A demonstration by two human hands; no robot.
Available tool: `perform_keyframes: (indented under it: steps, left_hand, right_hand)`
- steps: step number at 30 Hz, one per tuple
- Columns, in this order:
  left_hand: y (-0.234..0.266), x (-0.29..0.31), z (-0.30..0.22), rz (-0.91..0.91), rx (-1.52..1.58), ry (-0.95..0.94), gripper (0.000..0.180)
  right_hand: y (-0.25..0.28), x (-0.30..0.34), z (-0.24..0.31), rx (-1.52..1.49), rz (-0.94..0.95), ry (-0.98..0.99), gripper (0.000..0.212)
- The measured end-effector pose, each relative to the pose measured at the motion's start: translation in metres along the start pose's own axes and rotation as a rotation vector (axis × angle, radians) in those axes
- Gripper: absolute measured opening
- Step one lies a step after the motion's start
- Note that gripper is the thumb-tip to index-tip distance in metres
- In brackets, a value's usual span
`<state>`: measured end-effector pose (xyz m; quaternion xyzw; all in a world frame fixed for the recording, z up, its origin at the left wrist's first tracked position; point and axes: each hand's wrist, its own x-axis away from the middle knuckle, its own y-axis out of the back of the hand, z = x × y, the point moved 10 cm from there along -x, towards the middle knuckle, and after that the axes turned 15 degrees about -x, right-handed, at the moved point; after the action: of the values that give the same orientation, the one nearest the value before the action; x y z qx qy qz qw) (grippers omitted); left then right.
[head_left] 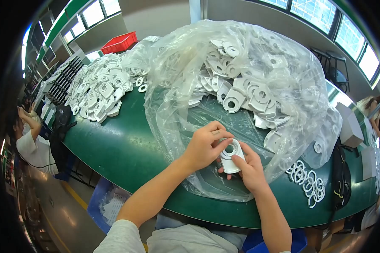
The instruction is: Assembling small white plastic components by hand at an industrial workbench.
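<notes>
Right hand [252, 170] closed on white part [230, 166] at four o'clock, thumb on top. Left hand [204, 145] curled, fingertips at its eleven-o'clock rim; cannot tell if gripping. Part over plastic bag's [166, 116] six-o'clock side. Risk: drop, if thumb slackens.

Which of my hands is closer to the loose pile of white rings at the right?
Right. Your right hand is left of the white rings, not touching them; your left hand is farther left.

The held part [229, 167] looked like smooth plastic; the bag [168, 111] was thin, glossy, crinkled plastic. The tabletop [114, 145] looked smooth and shiny, the sleeve [123, 237] matt cloth.
</notes>
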<state>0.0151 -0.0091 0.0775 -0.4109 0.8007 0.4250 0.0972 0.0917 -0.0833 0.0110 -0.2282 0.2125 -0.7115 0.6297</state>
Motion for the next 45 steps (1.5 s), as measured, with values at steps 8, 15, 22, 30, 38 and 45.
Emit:
perform_keyframes:
  steps: [8, 15, 22, 30, 38, 45]
  left_hand:
    - [0.009, -0.004, 0.005, -0.013, 0.045, 0.065, 0.011]
    - [0.003, -0.005, 0.007, 0.035, 0.077, 0.068, 0.010]
    - [-0.004, -0.002, 0.017, 0.074, 0.209, 0.158, 0.013]
    - [-0.028, 0.008, 0.031, 0.225, 0.464, 0.364, 0.015]
    - [-0.031, 0.009, 0.031, 0.232, 0.506, 0.396, 0.013]
    - [-0.034, 0.010, 0.030, 0.252, 0.617, 0.411, 0.013]
  right_hand:
    - [0.000, 0.003, 0.006, 0.118, -0.018, 0.048, 0.040]
    - [0.002, 0.003, 0.010, 0.042, -0.026, 0.056, 0.041]
    - [0.005, 0.006, 0.022, 0.062, -0.095, 0.152, 0.039]
    - [0.003, 0.008, 0.026, 0.246, -0.098, 0.254, 0.037]
    - [0.002, 0.008, 0.028, 0.222, -0.106, 0.245, 0.036]
    - [0.005, 0.008, 0.027, 0.175, -0.109, 0.240, 0.034]
